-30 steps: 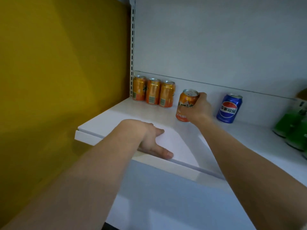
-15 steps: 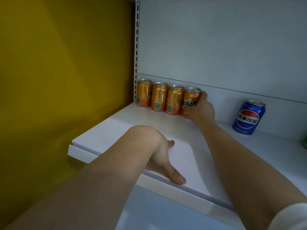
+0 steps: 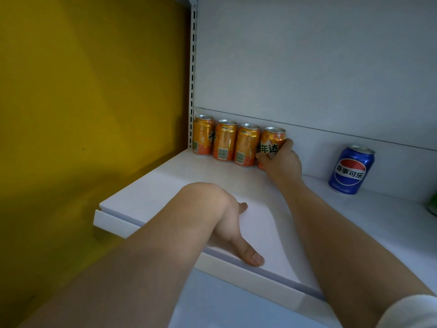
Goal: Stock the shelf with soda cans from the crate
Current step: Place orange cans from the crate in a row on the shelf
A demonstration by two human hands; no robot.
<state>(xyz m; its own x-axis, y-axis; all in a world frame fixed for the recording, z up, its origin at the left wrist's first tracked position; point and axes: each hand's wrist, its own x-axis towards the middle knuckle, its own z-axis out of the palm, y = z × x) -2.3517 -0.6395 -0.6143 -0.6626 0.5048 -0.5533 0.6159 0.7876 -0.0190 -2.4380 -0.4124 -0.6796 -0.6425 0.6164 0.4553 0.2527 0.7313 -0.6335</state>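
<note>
Head view looks down along two bare forearms onto a white shelf [image 3: 165, 183] set against a pale back panel, with a yellow wall [image 3: 82, 102] to the left. The right hand [image 3: 282, 163] reaches to the back of the shelf and grips an orange soda can [image 3: 272, 143], fingers curled round its right side and thumb across the lower front; the can stands upright on the shelf (its green lettering faces the camera). It sits at the right end of a row, just beside three more orange cans [image 3: 224, 140] that stand upright side by side along the back panel, the leftmost next to the slotted upright [image 3: 193, 67]. Whether the held can touches its neighbour cannot be told. The left hand [image 3: 233, 229] rests flat on the front part of the shelf, fingers relaxed, thumb lying along the front edge, holding nothing. A blue cola can [image 3: 351, 170] stands upright well to the right, apart from the row. A sliver of something green [image 3: 432, 204] shows at the right border.
</note>
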